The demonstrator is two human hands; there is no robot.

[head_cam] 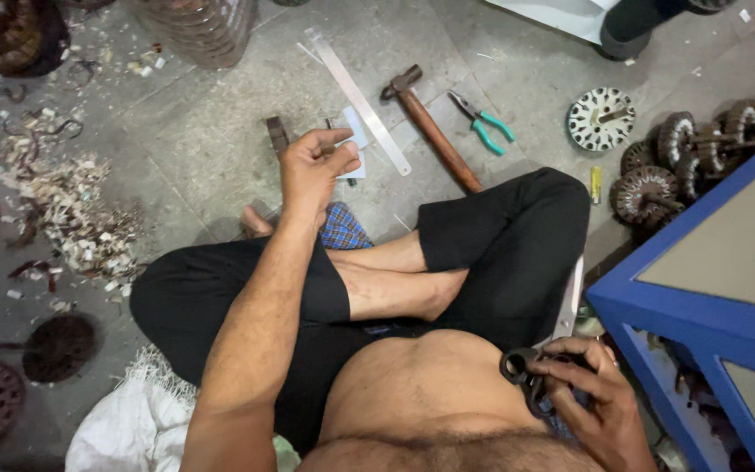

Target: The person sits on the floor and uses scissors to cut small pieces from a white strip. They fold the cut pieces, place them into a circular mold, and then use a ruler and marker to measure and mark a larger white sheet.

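I sit cross-legged on a grey stone floor in black trousers. My left hand point(315, 166) reaches forward over the floor, fingers curled around a small dark object that I cannot make out. Just beyond it lie a white card point(356, 131) and a long steel ruler point(357, 93). My right hand point(589, 395) rests by my right hip, closed on the black looped handles of large scissors point(542, 358), whose pale blade runs up along my thigh.
A wooden-handled hammer point(434, 131) and green-handled pliers point(484, 122) lie ahead on the floor. Rusty toothed rotors point(648, 192) and a white disc point(600, 119) sit at right by a blue cabinet point(701, 306). Wood shavings point(72, 205) litter the left.
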